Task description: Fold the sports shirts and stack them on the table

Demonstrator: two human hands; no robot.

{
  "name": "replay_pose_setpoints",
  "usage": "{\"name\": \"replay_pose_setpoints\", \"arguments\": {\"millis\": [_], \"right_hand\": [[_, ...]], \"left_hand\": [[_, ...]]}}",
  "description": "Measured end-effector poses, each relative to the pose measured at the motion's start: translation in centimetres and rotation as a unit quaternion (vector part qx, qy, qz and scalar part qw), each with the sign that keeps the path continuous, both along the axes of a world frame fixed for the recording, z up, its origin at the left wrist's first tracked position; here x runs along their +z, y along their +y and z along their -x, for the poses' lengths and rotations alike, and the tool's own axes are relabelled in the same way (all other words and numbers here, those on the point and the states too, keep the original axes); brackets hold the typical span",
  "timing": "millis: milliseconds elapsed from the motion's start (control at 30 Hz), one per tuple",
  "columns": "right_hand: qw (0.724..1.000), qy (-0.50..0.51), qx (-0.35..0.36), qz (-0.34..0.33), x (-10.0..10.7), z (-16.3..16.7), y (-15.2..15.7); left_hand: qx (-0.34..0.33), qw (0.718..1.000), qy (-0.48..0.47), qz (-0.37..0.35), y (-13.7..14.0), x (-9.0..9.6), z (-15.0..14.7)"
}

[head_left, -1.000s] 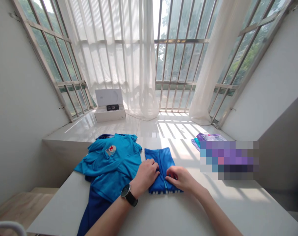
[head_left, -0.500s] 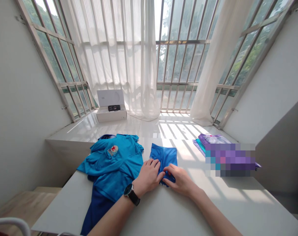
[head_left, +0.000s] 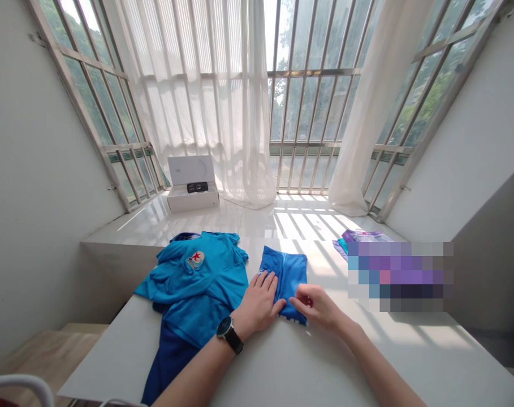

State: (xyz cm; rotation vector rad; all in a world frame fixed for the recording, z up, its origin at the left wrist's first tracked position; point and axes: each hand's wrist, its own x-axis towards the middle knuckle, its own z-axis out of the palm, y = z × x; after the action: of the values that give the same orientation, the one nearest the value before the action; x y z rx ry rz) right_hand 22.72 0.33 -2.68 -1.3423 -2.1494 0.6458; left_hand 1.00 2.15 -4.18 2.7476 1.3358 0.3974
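Observation:
A bright blue garment (head_left: 291,274), folded into a small, roughly square bundle, lies on the white table in front of me. My left hand (head_left: 260,299) rests flat on its left side, fingers stretched out and thumb angled toward the lower middle. A dark watch is strapped round that wrist. Over the lower right part of the cloth, my right hand (head_left: 314,305) hovers or lightly touches, its thumb and fingers loosely curled with a gap between them. Left of my hands, a teal shirt (head_left: 212,282) with a round emblem lies loosely spread, with dark blue cloth (head_left: 167,356) under it.
Stacked purple and teal clothes (head_left: 362,236) sit at the right, partly hidden by a pixelated patch. A white box (head_left: 193,200) with its lid raised and a black object inside stands on the window ledge (head_left: 257,220). Sheer curtains (head_left: 206,102) hang before barred windows.
My right hand has shifted a little to the right across the blue garment, its fingers more curled. The lower right of the cloth now lies flatter. My left hand has barely moved.

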Motion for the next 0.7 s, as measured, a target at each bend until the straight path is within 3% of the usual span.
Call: {"name": "replay_pose_setpoints", "arguments": {"millis": [133,333,700], "right_hand": [[0.999,-0.031,-0.004,0.031,-0.2,-0.7,0.2],[0.994,0.028,0.024,0.101,0.1,-0.4,0.1],[0.998,-0.036,0.002,0.048,0.3,0.9,-0.9]], "left_hand": [[-0.003,1.000,-0.007,-0.005,0.0,0.1,0.0],[0.001,0.999,-0.031,0.004,-0.2,0.8,-0.2],[-0.001,0.999,-0.051,-0.013,-1.0,-0.1,-1.2]]}}
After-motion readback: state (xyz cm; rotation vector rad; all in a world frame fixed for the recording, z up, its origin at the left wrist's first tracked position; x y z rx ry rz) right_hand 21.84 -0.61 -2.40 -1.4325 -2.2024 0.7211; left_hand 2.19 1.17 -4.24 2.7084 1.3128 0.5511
